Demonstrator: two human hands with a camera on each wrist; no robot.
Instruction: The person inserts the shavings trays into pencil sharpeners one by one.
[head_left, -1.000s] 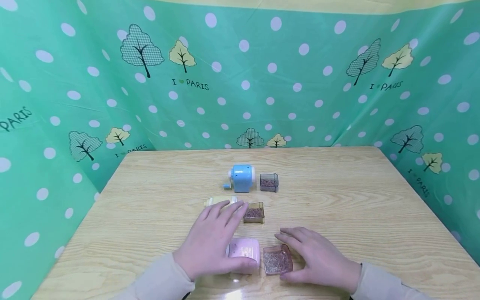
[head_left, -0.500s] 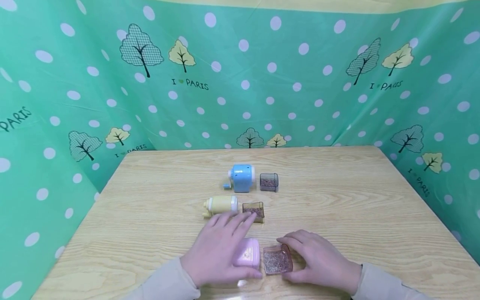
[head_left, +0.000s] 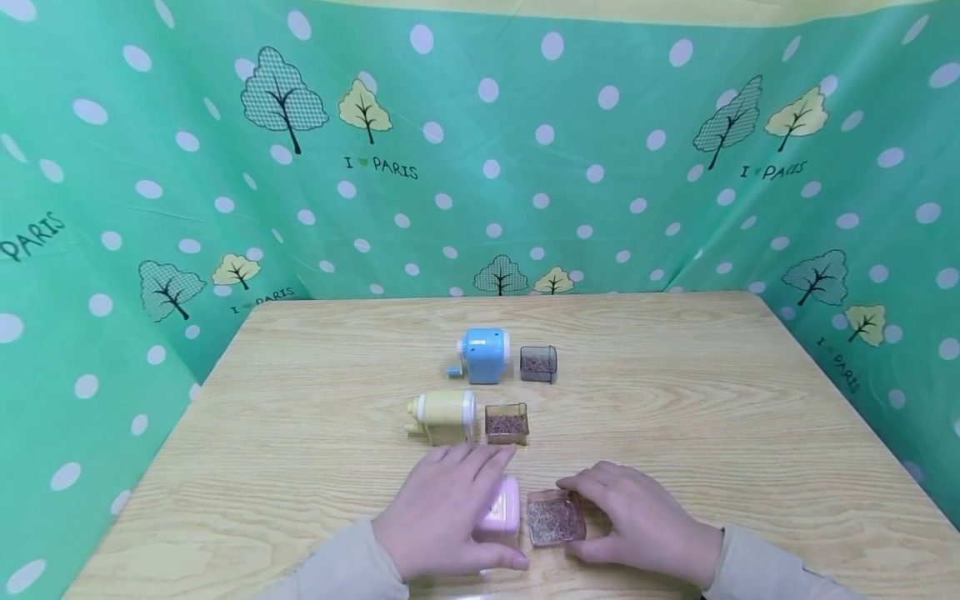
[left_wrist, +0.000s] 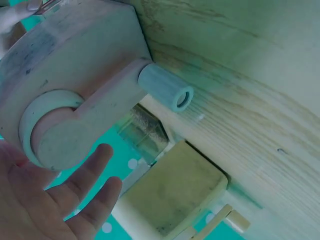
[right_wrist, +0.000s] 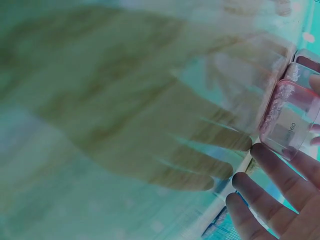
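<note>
A pink pencil sharpener (head_left: 507, 510) lies at the near middle of the table. My left hand (head_left: 446, 512) arches over it from the left, fingers stretched past its far side and thumb along its near side. The left wrist view shows its crank handle (left_wrist: 165, 86) close up, with two straight fingers standing apart from the body. Just right of the sharpener sits its clear reddish shavings box (head_left: 555, 518), filled with shavings. My right hand (head_left: 641, 521) pinches the box's right end between thumb and index finger; the other fingers reach out straight in the right wrist view.
Farther back lies a yellow sharpener (head_left: 446, 408) beside its shavings box (head_left: 507, 427). Behind them a blue sharpener (head_left: 483, 357) is paired with a grey shavings box (head_left: 538, 365). A green dotted curtain (head_left: 540, 167) surrounds the wooden table (head_left: 675, 375).
My left hand has drawn back toward me and slightly right over the pink sharpener, uncovering the yellow one. My right hand has shifted slightly at the box. The sharpeners and boxes stay put.
</note>
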